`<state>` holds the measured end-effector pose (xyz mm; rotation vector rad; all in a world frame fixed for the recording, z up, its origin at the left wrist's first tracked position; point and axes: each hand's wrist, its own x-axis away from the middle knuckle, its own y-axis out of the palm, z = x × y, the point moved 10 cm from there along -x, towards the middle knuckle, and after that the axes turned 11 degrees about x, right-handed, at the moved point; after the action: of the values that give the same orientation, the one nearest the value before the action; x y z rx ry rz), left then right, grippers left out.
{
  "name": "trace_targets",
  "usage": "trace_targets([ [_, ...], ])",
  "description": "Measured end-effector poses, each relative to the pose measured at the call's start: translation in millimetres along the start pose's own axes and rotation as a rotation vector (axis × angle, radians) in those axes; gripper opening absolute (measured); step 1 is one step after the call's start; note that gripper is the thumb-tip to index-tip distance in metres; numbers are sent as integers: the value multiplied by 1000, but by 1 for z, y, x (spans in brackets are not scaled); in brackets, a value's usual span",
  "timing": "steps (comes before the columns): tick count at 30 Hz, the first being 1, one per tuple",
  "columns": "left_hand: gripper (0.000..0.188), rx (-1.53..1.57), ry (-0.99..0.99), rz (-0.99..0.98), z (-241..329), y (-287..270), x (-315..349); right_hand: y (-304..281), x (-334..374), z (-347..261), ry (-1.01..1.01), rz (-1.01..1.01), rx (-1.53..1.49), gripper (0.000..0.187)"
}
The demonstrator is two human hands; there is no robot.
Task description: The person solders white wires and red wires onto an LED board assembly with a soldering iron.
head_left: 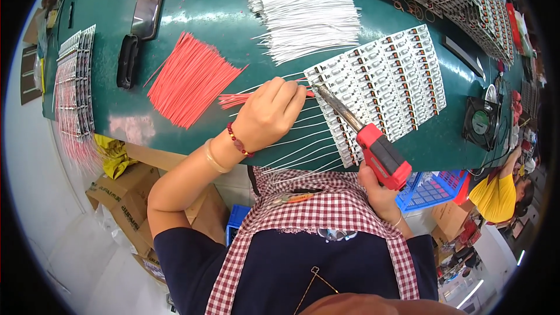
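Gripping soldering iron (382, 157): right hand (378, 195), right of centre; shaft slants up-left toward board's (379, 81) left corner. Left hand (267, 115), pinching red wires (232, 100), lies nearer that corner.

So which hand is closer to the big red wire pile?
Left: the left hand is just right of the pile; the right hand is farther right, holding the iron.

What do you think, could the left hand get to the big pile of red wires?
Yes, probably: the big red pile lies close by on the green table, and nothing tall stands between it and the left hand. That hand holds a small red bunch, though.
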<state>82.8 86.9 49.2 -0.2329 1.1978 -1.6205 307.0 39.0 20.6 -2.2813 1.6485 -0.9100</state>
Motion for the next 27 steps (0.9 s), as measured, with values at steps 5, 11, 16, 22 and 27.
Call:
trace_targets([
  [5,32,-3,0,8,0,1,-1,-2,5,6,-11,-20,-32,8],
  [11,32,-10,-9,5,0,1,0,4,5,-5,-39,-72,-40,17],
  [16,34,-50,23,87,6,-11,-3,0,15,12,50,-43,-169,14],
  [22,33,-47,10,22,14,1,5,2,21,21,87,-94,-262,13],
  [27,31,-29,11,30,11,3,3,6,23,28,124,-118,-271,13],
])
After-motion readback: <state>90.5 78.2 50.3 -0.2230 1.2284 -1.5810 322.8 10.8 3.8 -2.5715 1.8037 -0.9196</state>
